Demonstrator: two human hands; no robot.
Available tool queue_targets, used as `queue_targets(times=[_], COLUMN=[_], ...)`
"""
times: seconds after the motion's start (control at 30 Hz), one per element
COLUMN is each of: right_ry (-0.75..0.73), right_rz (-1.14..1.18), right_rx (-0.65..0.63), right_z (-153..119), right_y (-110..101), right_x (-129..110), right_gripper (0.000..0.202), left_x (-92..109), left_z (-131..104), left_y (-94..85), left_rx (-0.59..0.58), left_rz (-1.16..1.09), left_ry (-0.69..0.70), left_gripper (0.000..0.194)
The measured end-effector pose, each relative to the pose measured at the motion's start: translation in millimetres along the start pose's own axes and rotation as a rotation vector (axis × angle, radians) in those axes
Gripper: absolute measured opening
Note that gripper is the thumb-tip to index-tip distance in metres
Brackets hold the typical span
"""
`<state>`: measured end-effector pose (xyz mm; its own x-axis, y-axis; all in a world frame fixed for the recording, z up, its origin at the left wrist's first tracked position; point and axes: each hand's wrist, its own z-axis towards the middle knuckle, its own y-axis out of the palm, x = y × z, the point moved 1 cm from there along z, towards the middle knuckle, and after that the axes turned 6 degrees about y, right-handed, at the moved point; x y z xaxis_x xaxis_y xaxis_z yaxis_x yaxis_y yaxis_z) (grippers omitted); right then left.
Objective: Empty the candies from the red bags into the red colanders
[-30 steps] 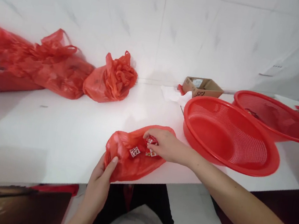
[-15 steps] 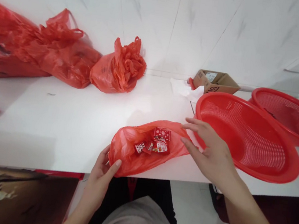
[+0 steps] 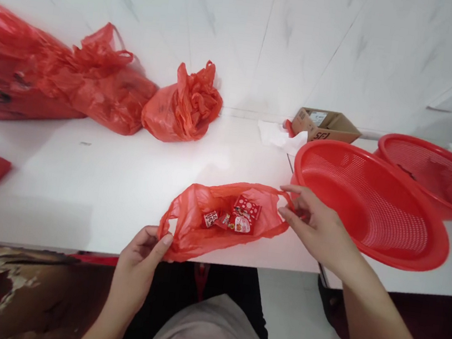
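Red bag, ends pinched by half-curled left hand and right hand; white worktop, pale wall far.

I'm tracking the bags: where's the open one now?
In the head view, the open red bag lies just below centre on the table, between the left hand and right hand, left of the nearer red basket.

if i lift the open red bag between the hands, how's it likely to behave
The open red bag will probably flop and crease, as its thin plastic is already wrinkled. It is likely light, with only a few small packets visible inside. Those lie loose, so they may slide together if it tips.
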<state>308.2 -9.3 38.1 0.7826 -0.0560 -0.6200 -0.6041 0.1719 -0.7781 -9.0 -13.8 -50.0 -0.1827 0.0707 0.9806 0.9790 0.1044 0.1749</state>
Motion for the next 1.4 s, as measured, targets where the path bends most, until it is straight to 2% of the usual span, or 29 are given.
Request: queue_targets(times=[0.07, 0.13, 0.17, 0.23, 0.33, 0.43, 0.53, 0.6, 0.67, 0.77, 0.83, 0.93, 1.0, 1.07, 1.1, 1.17, 1.23, 1.3, 1.4], right_ry=[-0.080, -0.202, -0.269, -0.380, -0.429, -0.389, -0.363, -0.337, -0.279, -0.196, -0.172, -0.136, -0.107, -0.065, -0.039, 0.022, 0.083, 0.137, 0.162], right_rz=[-0.061, -0.046, -0.007, 0.053, -0.068, -0.202, -0.187, -0.156, -0.095, 0.031, 0.088, 0.121, 0.088, 0.017, -0.020, -0.065, -0.066, -0.030, 0.077], right_rx=[0.172, 0.261, 0.238, 0.073, -0.175, -0.231, -0.216, -0.203, -0.192, -0.177, -0.128, 0.074, 0.242, 0.320, 0.299, 0.190, 0.071, 0.011, 0.065], right_z=[2, 0, -1, -3, 1, 13, 24, 29, 33, 28, 16, -13, -30, -40, -43, -43, -43, -42, -40], right_y=[2, 14, 24, 48, 86, 114, 126, 124, 112, 80, 53, 16, 1, -2, 0, 8, 16, 20, 21], right_x=[-14, -29, -36, -50, -61, -59, -51, -45, -39, -32, -30, -28, -24, -15, -8, 7, 20, 27, 26], right_gripper=[0.036, 0.026, 0.021, 0.018, 0.023, 0.022, 0.024, 0.022, 0.028, 0.040, 0.039, 0.027, 0.023, 0.030, 0.038, 0.055, 0.062, 0.059, 0.045], left_x=[3, 1, -1, -6, -9, -8, -7, -8, -9, -10, -11, -10, -9, -8, -7, -7, -7, -8, -9], left_z=[0, -1, -2, -4, -6, -8, -8, -8, -6, -3, -1, 1, 2, 2, 2, 2, 1, 0, -3], left_y=[1.5, 2.8, 3.0, 2.5, 1.0, 0.3, -0.1, -0.6, -1.4, -3.3, -4.1, -2.7, 0.5, 4.4, 6.0, 7.9, 7.8, 6.6, 5.4], left_rx=[0.002, -0.016, -0.023, -0.028, -0.018, -0.014, -0.018, -0.024, -0.028, -0.016, -0.006, 0.006, 0.012, 0.014, 0.014, 0.016, 0.028, 0.042, 0.048], left_rz=[-0.013, -0.022, -0.027, -0.030, -0.022, -0.022, -0.028, -0.033, -0.040, -0.041, -0.027, -0.013, -0.021, -0.034, -0.039, -0.044, -0.048, -0.054, -0.062], left_ry=[0.009, 0.001, -0.004, -0.014, -0.018, -0.020, -0.032, -0.036, -0.036, -0.030, -0.023, -0.025, -0.036, -0.042, -0.044, -0.050, -0.052, -0.053, -0.060], left_gripper=[0.025, 0.024, 0.024, 0.023, 0.023, 0.022, 0.022, 0.020, 0.019, 0.020, 0.021, 0.024, 0.026, 0.026, 0.026, 0.024, 0.023, 0.021, 0.019])
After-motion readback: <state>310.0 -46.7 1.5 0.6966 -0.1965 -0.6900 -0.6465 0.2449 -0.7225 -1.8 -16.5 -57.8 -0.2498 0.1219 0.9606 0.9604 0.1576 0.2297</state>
